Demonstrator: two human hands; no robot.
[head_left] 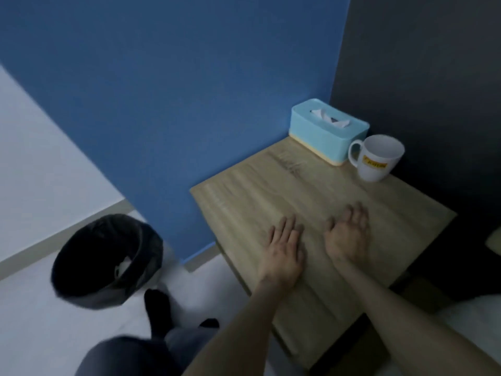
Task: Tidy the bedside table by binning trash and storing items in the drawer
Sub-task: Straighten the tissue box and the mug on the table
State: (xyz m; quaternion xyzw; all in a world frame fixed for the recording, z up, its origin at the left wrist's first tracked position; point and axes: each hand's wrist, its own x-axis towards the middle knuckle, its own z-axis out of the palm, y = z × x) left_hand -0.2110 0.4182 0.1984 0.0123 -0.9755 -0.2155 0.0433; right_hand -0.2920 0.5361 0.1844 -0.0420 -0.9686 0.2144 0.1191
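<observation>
The wooden bedside table (244,191) fills the middle right of the head view. My left hand (283,249) lies flat on its top, fingers straight, holding nothing. My right hand (348,234) rests beside it on the wood, fingers relaxed and empty. At the table's far corner stands a light blue tissue box (325,131) with a white tissue poking out. A white mug (379,158) with a yellow label stands just right of the box. The drawer is not visible from above.
A black bin (108,259) with a dark liner stands on the pale floor left of the table, something white inside it. A blue wall runs behind the table and a dark panel on the right. My legs and dark-socked foot (160,308) are below.
</observation>
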